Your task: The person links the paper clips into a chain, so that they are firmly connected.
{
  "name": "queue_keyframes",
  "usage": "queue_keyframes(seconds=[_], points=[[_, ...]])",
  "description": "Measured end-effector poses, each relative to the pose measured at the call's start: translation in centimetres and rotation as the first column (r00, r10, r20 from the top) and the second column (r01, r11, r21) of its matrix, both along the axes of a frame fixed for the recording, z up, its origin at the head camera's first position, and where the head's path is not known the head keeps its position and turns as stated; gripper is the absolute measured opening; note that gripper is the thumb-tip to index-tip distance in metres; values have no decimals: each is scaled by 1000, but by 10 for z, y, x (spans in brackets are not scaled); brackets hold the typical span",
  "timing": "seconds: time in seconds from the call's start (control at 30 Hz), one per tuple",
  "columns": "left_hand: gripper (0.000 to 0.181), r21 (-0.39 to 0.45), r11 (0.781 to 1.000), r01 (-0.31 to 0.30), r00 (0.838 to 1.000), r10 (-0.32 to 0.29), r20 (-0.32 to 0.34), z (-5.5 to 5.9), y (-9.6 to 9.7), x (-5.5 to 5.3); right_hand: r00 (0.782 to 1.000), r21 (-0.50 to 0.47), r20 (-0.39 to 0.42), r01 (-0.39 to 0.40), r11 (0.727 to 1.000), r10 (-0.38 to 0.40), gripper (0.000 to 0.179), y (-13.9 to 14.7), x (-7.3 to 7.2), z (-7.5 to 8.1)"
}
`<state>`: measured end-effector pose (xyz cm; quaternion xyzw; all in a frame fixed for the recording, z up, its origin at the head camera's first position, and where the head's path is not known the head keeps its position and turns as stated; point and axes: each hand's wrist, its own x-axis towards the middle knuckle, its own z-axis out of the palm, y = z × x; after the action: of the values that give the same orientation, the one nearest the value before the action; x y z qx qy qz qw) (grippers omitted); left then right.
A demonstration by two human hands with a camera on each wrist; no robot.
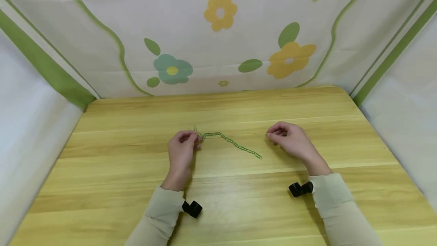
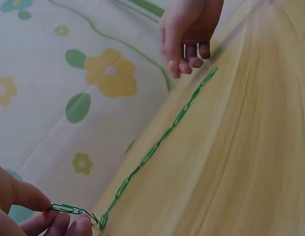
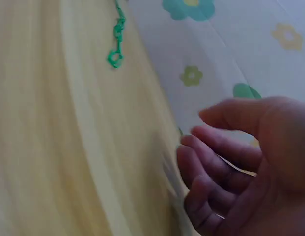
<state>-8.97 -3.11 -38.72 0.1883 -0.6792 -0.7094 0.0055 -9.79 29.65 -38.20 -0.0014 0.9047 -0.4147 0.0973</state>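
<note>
A chain of green paper clips [image 1: 241, 148] stretches over the wooden table from my left hand toward the right. Thumb and fingertips of my left hand [image 1: 181, 151] pinch the clip at its left end, as the left wrist view shows with the end clip [image 2: 66, 209] at the fingertips. The rest of the chain runs away in a line, its far end lying short of my right hand [image 1: 290, 139]. That hand hovers apart from the chain with fingers loosely bent and nothing between them. In the right wrist view the chain's free end [image 3: 114, 60] shows at the top.
The wooden table [image 1: 218, 200] has a floral curtain [image 1: 191, 26] along its back edge, and pale cloth [image 1: 34, 105] hangs at both sides. A small black device [image 1: 192, 208] sits at each wrist, by the light sleeves [image 1: 160, 215].
</note>
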Motion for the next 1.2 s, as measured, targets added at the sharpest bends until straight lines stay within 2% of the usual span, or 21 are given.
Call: queue_keyframes(seconds=[0.1, 0.3, 0.43, 0.67, 0.8, 0.9, 1.0, 1.1, 1.2], points=[[17, 5, 1000, -15, 1000, 15, 28, -7, -12, -1, 995, 70, 3, -104, 992, 104, 21, -13, 1, -2], [19, 24, 999, -21, 999, 20, 47, -7, -25, -3, 966, 168, 13, -255, 952, 257, 23, -32, 5, 2], [19, 21, 999, -45, 998, 44, 38, -8, -31, -7, 959, 171, 33, -284, 943, 283, 17, -34, 6, 3], [17, 27, 991, -133, 991, 133, -12, -9, -43, -13, 946, 148, 42, -324, 935, 321, 13, -33, 3, 3], [18, 1, 988, -153, 982, 152, -111, -7, -46, -14, 942, 59, 36, -335, 940, 333, 10, -32, 2, 9], [17, -32, 993, -115, 971, 106, -213, 0, -43, -14, 945, -57, 28, -325, 944, 327, 9, -34, 1, 15], [15, -64, 995, -72, 954, 50, -294, 10, -37, -13, 950, -204, 16, -304, 931, 313, 15, -41, -2, 20], [14, -83, 996, -36, 947, 7, -321, 19, -29, -11, 959, -334, 22, -260, 906, 284, 17, -52, -5, 25], [14, -90, 996, -1, 948, -28, -316, 25, -21, -9, 968, -426, 41, -208, 881, 248, 18, -63, -7, 29]])
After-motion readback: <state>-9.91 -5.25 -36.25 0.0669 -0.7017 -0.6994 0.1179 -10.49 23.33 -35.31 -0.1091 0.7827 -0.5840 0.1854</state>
